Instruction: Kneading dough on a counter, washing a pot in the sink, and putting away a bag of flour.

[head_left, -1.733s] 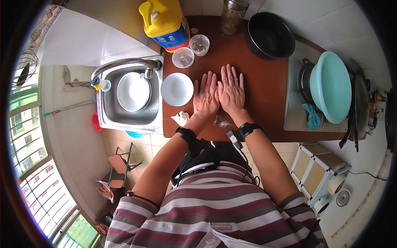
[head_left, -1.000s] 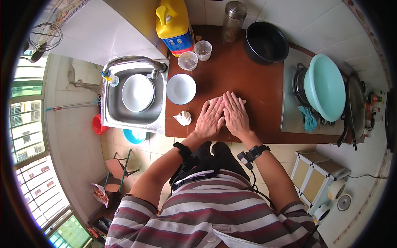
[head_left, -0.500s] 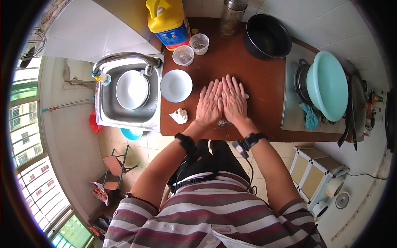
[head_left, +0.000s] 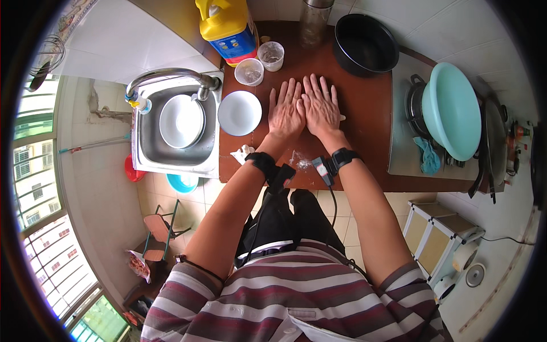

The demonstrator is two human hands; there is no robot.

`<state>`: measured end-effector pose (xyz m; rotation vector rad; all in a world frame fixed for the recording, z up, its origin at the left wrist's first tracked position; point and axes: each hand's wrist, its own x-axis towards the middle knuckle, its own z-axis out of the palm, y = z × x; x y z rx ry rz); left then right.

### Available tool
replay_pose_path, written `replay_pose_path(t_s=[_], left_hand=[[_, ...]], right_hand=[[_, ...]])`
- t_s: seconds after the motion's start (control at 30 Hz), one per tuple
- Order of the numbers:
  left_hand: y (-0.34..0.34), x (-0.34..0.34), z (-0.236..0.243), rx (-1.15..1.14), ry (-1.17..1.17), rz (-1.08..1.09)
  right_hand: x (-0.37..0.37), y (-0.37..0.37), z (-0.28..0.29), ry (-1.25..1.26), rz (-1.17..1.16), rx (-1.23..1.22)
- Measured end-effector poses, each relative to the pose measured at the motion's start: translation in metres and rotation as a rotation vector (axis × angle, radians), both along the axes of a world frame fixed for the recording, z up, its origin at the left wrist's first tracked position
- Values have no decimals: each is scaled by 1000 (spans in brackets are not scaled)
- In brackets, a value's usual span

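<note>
Laying left hand [head_left: 286, 117] and right hand [head_left: 322, 111] flat, side by side, with fingers straight and slightly spread, over pale dough [head_left: 342, 117] at the middle of a brown counter [head_left: 364, 154]; showing only one end beyond the right hand; with white powder [head_left: 300, 161] toward the front edge, a white lump [head_left: 241, 154] near the front left corner, and a white bowl [head_left: 240, 113] at the left edge.

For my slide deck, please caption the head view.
Left hand and right hand lie flat over a mostly hidden pale piece on the brown counter, right of a white bowl.
</note>
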<state>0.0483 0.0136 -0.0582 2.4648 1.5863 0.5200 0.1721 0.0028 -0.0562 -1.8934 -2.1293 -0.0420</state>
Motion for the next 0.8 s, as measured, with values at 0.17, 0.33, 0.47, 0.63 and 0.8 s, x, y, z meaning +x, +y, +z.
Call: replay_pose_path(t_s=[0.17,0.33,0.47,0.63,0.8], left_hand=[[-87,-31,7,-151,-87,-108],[-55,-16,-7,-71,-94,-28],[-9,-3,-8,20,17,38],[-105,-44,1,-181,-9,-132],[-29,-8,-6,-57,18,13]], right_hand=[[-4,-86,9,184,162,-202],[-8,-51,0,60,78,-121],[1,10,-9,13,96,-46],[1,-109,11,185,271,-216],[-3,-24,-1,72,54,-100]])
